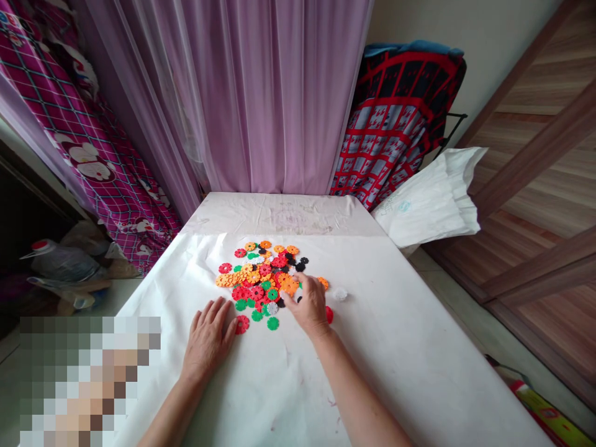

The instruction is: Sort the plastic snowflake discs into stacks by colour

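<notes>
A loose pile of flower-shaped plastic discs in red, orange, green, black and white lies on the white-covered table. My left hand rests palm down at the pile's near left side, fingers extended, beside a red disc. At the right side of the pile, my right hand has its thumb and fingers curved around an orange disc, touching or pinching it. A red disc shows partly beside my right wrist. One clear disc lies apart on the right.
Purple curtains hang behind the table. A white paper bag stands past the right edge, near wooden doors. On the left floor sits a plastic bottle. A blurred-out patch covers the lower left.
</notes>
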`<state>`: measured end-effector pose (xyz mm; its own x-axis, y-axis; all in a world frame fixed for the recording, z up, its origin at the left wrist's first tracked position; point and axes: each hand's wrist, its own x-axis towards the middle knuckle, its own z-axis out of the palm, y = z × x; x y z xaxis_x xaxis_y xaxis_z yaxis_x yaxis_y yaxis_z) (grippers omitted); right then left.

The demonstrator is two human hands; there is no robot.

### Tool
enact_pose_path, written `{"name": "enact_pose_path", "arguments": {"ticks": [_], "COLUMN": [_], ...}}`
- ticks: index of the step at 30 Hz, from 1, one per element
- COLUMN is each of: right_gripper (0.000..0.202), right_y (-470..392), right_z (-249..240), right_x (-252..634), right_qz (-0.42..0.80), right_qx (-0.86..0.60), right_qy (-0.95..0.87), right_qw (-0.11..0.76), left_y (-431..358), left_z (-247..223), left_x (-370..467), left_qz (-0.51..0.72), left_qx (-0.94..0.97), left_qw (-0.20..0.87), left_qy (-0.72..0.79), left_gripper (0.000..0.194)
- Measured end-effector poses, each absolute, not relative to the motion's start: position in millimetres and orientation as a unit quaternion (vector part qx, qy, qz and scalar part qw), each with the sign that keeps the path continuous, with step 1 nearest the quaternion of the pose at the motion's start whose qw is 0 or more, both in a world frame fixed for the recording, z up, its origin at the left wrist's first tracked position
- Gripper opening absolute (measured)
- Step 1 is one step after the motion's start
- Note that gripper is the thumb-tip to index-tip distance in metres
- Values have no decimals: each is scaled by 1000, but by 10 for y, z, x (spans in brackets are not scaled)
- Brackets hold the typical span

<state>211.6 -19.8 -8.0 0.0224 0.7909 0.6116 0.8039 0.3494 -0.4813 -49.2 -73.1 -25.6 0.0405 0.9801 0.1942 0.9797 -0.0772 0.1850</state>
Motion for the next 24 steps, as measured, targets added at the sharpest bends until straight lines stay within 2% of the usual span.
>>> {"name": "enact_pose_path", "arguments": {"ticks": [3,8,24], "right_gripper": [44,48,47], "right_y": [-19,93,6], "right_z": [40,73,-12], "right_x": [2619,3068,3082], "right_qz": [-14,1,22], "right_qx": [-635,-662,-676], "right_qy": [-674,-698,-702], "right_qw": [377,272,222], "left_y": [-717,-715,-709], "left_z": [-266,-257,-252], "left_x": [-502,-497,-520], "left_qz": [140,143,140], "left_qx": [722,724,723], "left_qw": [5,5,-1], "left_qy": [677,675,677], "left_gripper": [52,53,52]}}
